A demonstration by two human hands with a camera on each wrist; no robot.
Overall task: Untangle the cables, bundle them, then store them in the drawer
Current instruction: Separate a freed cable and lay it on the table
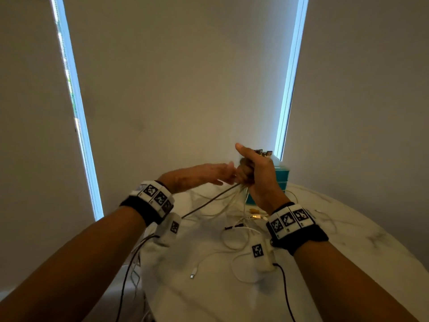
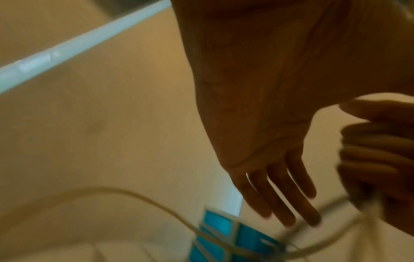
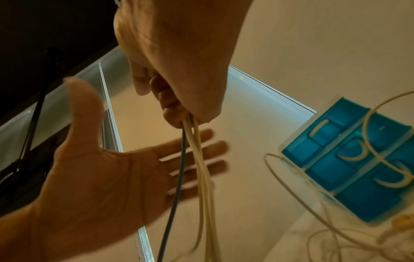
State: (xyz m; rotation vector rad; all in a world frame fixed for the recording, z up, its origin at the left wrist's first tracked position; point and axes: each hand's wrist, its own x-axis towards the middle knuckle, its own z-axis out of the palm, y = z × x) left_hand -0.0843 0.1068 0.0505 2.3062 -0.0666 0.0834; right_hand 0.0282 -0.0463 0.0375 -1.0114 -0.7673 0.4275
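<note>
white marbled surface lower frame, blinds behind | cables hang vertical (plugs up); right grip clenched on them | left grip flat, released

Plain beige wall with two narrow vertical window strips admitting daylight. White marble-patterned round counter stands before it.

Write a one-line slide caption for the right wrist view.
Right hand grips white and dark cables; open left hand beside them, blue plastic drawer unit behind.
</note>
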